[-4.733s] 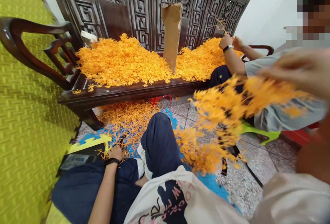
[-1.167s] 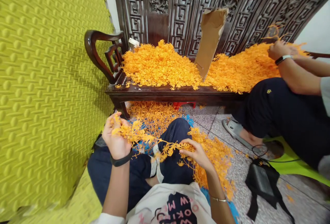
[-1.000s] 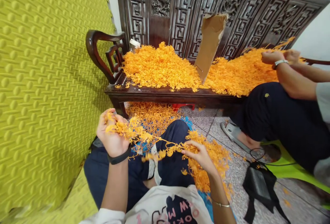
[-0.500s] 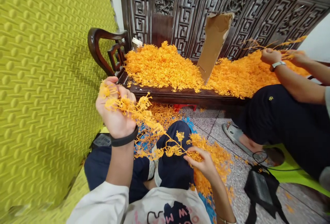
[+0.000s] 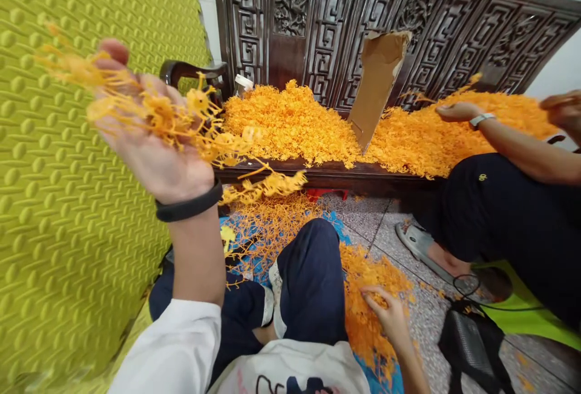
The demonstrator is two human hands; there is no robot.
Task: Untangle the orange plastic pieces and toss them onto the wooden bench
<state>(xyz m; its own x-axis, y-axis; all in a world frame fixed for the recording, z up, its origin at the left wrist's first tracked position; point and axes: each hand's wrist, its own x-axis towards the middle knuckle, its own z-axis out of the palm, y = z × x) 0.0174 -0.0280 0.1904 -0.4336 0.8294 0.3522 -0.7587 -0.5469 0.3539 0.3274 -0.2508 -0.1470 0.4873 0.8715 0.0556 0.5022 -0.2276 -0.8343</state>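
Note:
My left hand (image 5: 149,134), palm up and fingers partly curled, is raised at the left with a loose bunch of orange plastic flower sprigs (image 5: 200,134) across it. Motion blurs the fingertips and the sprigs' outer ends. Just right of my wrist, another orange sprig (image 5: 272,185) hangs in front of the bench edge. Low on the right, my right hand (image 5: 393,318) is at the heap of orange sprigs (image 5: 370,267) beside my knee. Its thumb and finger are drawn together at the tips; what lies between them cannot be made out.
On the dark carved bench (image 5: 290,167) lie mounds of orange flower pieces (image 5: 290,121), divided by an upright cardboard piece (image 5: 379,85). Thin orange stems (image 5: 276,218) cover a blue sheet below. A co-worker's hand (image 5: 458,111) is over the right mound. A black bag (image 5: 469,339) lies on the floor.
My left hand has moved up and left with the sprigs. My right hand has left the sprig it was pinching and moved right and down to the heap. The co-worker's hands have moved apart.

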